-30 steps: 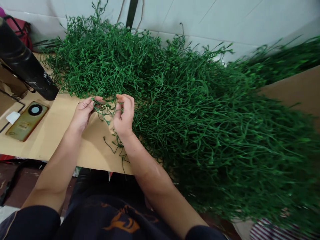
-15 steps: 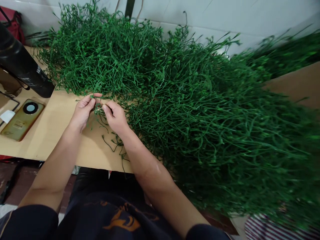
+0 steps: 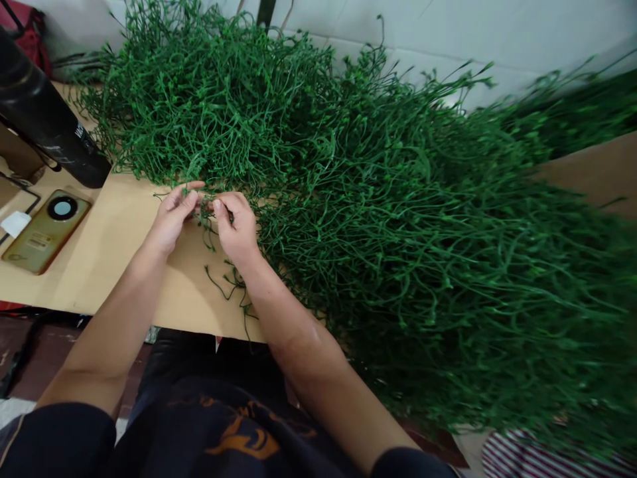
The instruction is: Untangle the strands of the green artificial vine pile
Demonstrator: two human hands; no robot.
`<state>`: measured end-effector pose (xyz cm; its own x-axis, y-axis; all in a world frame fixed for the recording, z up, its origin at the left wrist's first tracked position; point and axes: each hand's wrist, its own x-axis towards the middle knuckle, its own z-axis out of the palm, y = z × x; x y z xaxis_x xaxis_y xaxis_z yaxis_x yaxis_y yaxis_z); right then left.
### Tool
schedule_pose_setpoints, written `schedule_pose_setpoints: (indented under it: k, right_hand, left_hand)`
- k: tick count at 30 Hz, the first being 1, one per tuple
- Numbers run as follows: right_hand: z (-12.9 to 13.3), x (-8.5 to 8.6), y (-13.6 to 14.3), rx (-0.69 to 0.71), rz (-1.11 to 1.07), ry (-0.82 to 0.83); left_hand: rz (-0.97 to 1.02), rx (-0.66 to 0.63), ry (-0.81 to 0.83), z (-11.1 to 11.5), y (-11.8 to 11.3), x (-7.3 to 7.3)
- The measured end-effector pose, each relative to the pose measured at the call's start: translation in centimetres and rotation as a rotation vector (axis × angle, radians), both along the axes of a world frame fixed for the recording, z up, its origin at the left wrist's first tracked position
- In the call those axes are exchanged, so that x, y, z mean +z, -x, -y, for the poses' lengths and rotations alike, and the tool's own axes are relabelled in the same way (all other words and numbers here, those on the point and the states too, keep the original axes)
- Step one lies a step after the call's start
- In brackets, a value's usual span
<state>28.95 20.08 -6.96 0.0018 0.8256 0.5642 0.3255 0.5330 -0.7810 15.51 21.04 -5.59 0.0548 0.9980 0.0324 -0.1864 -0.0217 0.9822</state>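
My left hand (image 3: pixel 175 211) pinches a thin green plastic stem (image 3: pixel 203 211) between thumb and fingers, just above the cardboard surface. Close on its right, my right hand (image 3: pixel 237 224) is closed with thumb against forefinger on the same stem or one beside it; the small parts between the hands are hard to make out. Behind and to the right of both hands spreads a big tangled heap of green artificial plant stems (image 3: pixel 398 219) with small branched tips. A few loose stems (image 3: pixel 226 285) lie on the cardboard (image 3: pixel 119 259) below my right hand.
On the left lies a phone (image 3: pixel 47 232) with a round camera ring, a white plug (image 3: pixel 14 224) and cable beside it. A black cylinder (image 3: pixel 54 119) leans behind it. A cardboard flap (image 3: pixel 592 166) stands at right. Striped cloth (image 3: pixel 527 455) shows at lower right.
Both hands have shifted slightly to the right in the picture, as the view itself moves a little. My right hand has turned more upright, its fingers still pinched close to the left hand.
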Motion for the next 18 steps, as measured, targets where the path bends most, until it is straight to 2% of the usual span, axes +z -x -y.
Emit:
schedule_pose_setpoints:
  k: [4,6,13,18]
  right_hand:
    - [-0.06,-0.14,-0.05,-0.068,-0.054,0.022]
    - [-0.15,-0.23,-0.13,-0.097,-0.062,0.028]
    - [-0.34,-0.30,-0.45,-0.092,-0.053,0.039]
    - [-0.32,0.04,-0.83,-0.164,0.092,-0.032]
  left_hand:
    - [-0.032,-0.127,-0.038,0.21,-0.27,-0.07]
    - [-0.053,-0.142,-0.057,0.04,-0.31,-0.18]
    - [-0.268,0.097,-0.131,-0.62,-0.52,-0.52]
    - [-0.313,0.210,-0.161,-0.61,-0.44,-0.62]
